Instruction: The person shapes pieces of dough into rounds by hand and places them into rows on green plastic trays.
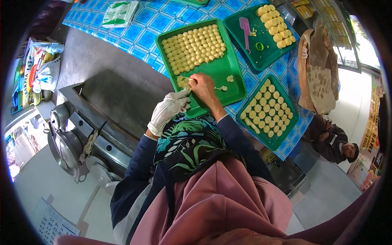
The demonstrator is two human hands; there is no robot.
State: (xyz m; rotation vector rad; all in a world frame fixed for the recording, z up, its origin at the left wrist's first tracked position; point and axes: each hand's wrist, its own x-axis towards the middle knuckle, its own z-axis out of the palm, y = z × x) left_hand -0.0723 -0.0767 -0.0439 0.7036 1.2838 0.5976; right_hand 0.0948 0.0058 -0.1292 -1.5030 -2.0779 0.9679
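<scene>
Both hands meet over the near left corner of a large green tray (239, 83). My left hand (168, 108), in a white glove, has its fingers curled at the tray's edge, and whatever they hold is hidden. My bare right hand (204, 87) has its fingers pinched on a pale piece of dough (187, 79) beside the left fingertips. Rows of small round dough balls (194, 47) fill the far part of the tray. Small loose dough bits (230, 78) and a thin-tailed scrap (221, 88) lie to the right of my right hand.
The table has a blue checked cloth (145, 36). At the back right, a green tray (261, 61) holds flat rounds, a pink spatula (245, 30) and a green ring cutter (259, 46). Another tray (273, 145) holds spaced discs. A person (332, 139) is at right; pots (65, 151) stand left.
</scene>
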